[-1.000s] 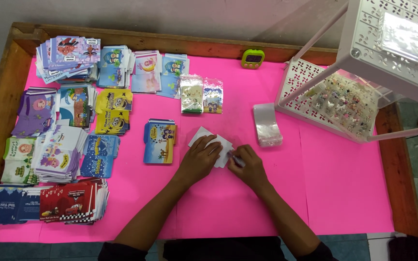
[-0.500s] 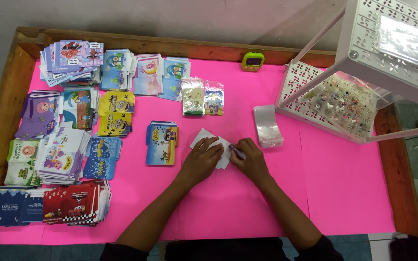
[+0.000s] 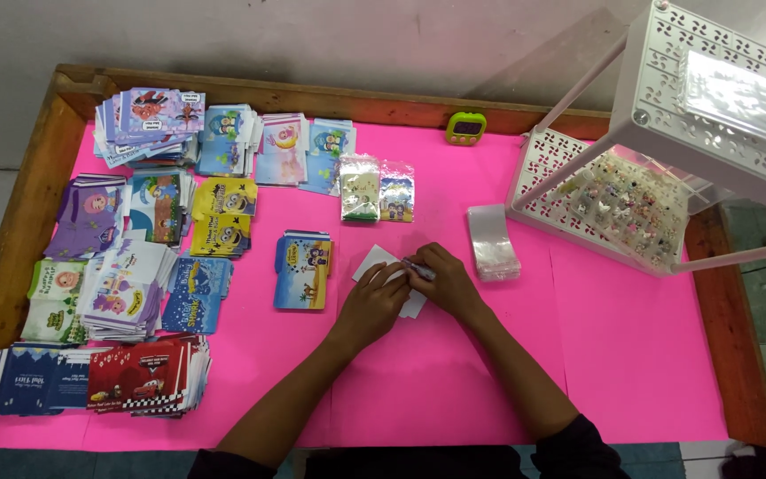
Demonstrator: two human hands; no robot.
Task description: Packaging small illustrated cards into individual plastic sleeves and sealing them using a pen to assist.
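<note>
At the centre of the pink paper-covered surface (image 3: 454, 390), your two hands meet over a small white card (image 3: 374, 263) lying flat. Your left hand (image 3: 376, 304) rests palm down on the card, fingers curled loosely, pressing it against the surface. Your right hand (image 3: 443, 282) is closed around a small slim object at its fingertips, touching the card's right part; what that object is cannot be told. Most of the card is hidden under both hands; only its upper left corner and a lower edge show.

Just left of your left hand lies a stack of blue and yellow printed cards (image 3: 301, 270). Beyond the hands, two small clear packets with printed inserts (image 3: 376, 187) lie side by side. Just right of your right hand lies a stack of clear plastic sleeves (image 3: 492, 240), close to the foot of a white perforated plastic rack (image 3: 640, 115). The rack's lower shelf holds a clear bag of small mixed trinkets (image 3: 631, 202). A small green timer (image 3: 465, 128) sits near the far edge of the surface.

Along the left side, many stacks of printed cartoon cards (image 3: 144, 257) lie in rows, well apart from your hands. A raised brown wooden rim (image 3: 11, 266) borders the surface.
</note>
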